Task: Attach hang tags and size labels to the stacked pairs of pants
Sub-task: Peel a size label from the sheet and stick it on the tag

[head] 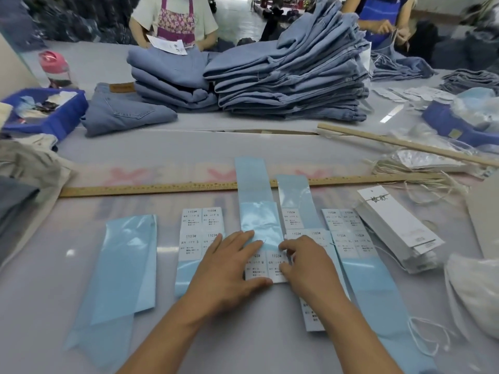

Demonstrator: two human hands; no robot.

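a: what's hard to read?
b: small print on the size labels [266, 267]; two pants stacks [291, 76] upper centre, count unclear.
a: hang tags?
b: one pile [397, 228], right.
a: hands?
b: left hand [229, 263] spread flat on the labels, lower centre; right hand [305, 261] pinches a label's edge.
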